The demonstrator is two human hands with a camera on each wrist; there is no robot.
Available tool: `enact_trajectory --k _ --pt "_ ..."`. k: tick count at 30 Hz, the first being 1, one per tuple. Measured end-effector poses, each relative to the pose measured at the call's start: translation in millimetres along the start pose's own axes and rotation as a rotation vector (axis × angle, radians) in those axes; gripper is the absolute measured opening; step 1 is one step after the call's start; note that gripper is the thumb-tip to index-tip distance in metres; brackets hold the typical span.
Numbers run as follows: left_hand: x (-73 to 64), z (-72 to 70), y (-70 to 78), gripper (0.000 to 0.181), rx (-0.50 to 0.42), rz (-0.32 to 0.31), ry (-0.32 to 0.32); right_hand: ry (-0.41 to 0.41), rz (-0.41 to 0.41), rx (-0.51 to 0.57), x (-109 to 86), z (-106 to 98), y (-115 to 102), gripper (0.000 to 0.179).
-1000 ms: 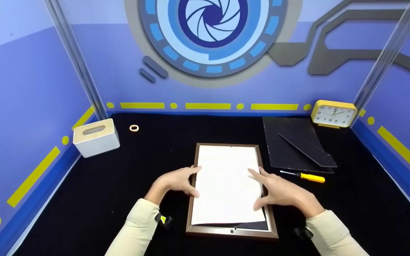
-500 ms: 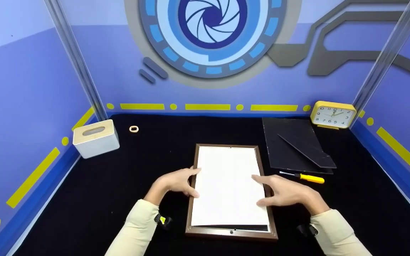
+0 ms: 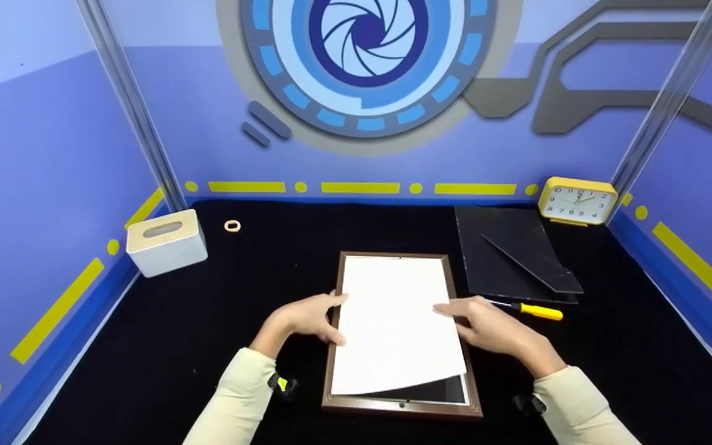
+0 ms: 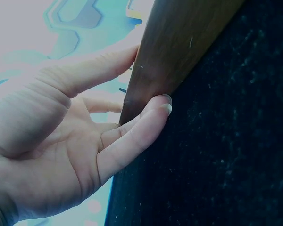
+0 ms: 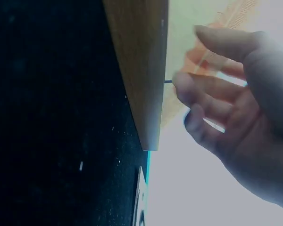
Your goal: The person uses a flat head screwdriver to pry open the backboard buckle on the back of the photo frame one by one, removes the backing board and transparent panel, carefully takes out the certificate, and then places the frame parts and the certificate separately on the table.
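Observation:
A brown picture frame [image 3: 330, 378] lies flat on the black cloth, with a white sheet of paper [image 3: 396, 327] over its inside. The sheet's lower edge bows up at the right, uncovering a dark panel [image 3: 433, 392] beneath. My left hand [image 3: 308, 314] rests on the left rail, thumb and index finger spread over the top. In the left wrist view, its other fingers [image 4: 132, 141] press against the frame's wooden side. My right hand [image 3: 489, 322] pinches the sheet's right edge. From the right wrist, orange print shows on the paper's underside [image 5: 205, 61] by the fingers.
A yellow-handled screwdriver [image 3: 540, 311] lies right of the frame. Behind it are a black backing board [image 3: 498, 272] and its folded stand [image 3: 532, 264]. A yellow clock [image 3: 578, 201] stands back right. A tissue box [image 3: 167, 244] and small ring-shaped piece [image 3: 232, 226] are at the left.
My right hand has slid along the sheet's right edge and now pinches it, thumb drawn in. The sheet settled lower, then its lower right rose. My left hand stays put.

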State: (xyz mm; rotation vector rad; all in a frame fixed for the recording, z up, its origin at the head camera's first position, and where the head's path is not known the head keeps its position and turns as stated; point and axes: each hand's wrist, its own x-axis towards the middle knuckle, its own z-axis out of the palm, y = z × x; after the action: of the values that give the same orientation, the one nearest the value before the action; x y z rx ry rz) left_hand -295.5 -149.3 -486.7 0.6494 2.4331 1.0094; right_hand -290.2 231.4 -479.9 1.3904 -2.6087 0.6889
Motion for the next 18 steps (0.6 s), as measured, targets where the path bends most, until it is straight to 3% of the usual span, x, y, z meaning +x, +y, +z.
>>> enact_trajectory --k 9,12,18 --pt "0.6 1.7 -1.2 0.1 -0.035 0.009 -0.02 0.281 0.021 -0.222 1.2 9.0 1.9 0.033" --pt "0.0 1.7 -1.7 0.102 -0.055 0.012 -0.034 0.338 0.014 -0.176 2.3 10.3 3.7 0.032" --pt "-1.5 -0.3 -2.8 0.1 -0.052 0.021 -0.075 0.388 -0.051 0.052 4.5 11.2 9.7 0.035"
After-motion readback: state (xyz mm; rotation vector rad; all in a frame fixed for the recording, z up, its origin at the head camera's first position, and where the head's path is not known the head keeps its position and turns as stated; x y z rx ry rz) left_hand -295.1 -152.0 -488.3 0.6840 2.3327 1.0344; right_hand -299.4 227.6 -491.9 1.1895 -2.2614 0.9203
